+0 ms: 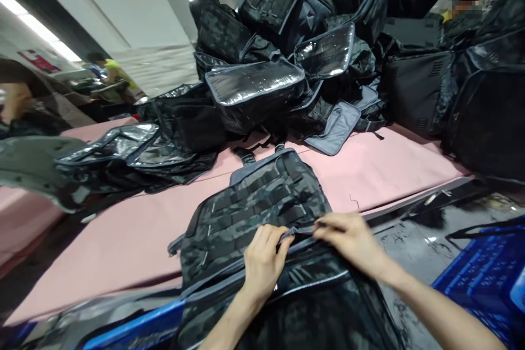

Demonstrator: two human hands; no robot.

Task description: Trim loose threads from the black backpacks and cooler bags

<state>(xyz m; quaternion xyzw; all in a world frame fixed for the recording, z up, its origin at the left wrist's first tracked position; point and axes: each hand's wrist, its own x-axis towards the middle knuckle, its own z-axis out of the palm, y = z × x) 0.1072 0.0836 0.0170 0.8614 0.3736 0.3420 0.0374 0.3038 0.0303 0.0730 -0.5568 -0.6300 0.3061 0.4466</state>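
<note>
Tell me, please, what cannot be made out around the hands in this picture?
Head view only:
- What is pinched on the backpack: covered by the left hand and right hand.
- Backpack's lower part: cut off by the bottom edge.
- Blue crate: cut by the right edge.
- Person in yellow, far left: small and blurred.

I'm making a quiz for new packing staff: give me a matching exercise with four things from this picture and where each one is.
Things:
1 camouflage backpack
2 heap of dark bags
3 blue crate
4 pink table cover

Places:
a in the lower right corner
b piled at the back
c held at its zip edge by left hand and right hand
d spread beneath the bags

Pairs: 1-c, 2-b, 3-a, 4-d
</note>
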